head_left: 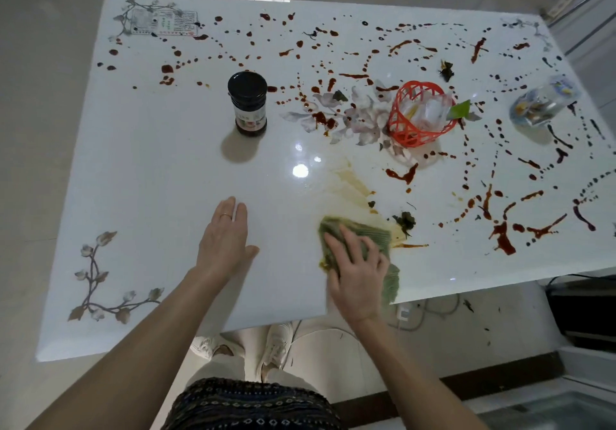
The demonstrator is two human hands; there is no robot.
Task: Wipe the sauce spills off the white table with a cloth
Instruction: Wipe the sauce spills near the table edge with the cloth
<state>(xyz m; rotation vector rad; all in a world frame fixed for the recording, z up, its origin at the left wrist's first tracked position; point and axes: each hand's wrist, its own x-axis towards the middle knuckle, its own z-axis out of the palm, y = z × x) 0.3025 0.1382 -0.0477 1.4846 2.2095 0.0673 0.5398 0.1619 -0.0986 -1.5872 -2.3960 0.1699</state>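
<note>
- the table – 1 white glossy top with printed flowers. its near-left part looks free of sauce, so i judge well under half of the wiping is done.
- the sauce spills – too many to count, dozens of dark red drops, dotted trails and streaks. they cover the far edge and the whole right side, and all of that is left to do.
- 1 yellowish smear sits just beyond the cloth. it reads as sauce thinned out but not lifted, so that patch likely needs another pass.
- 1 red basket lies tipped on its side right of centre with clear wrapping inside. spills lie close around it, so it will probably have to be shifted.
- 1 green cloth lies flat on the table near the front edge, stained at its rim, with 1 corner hanging over the edge.
- 2 hands: the right hand lies on top of the cloth, fingers spread and pressing it down, not pinching it. the left hand rests flat on clean table well left of the cloth, fingers straight and close together, holding nothing.
- 1 dark jar stands upright with its lid on, left of centre.
- 1 clear packet lies at the far right.
- at least 3 dark leaf scraps – 1 just beside the cloth.
</note>
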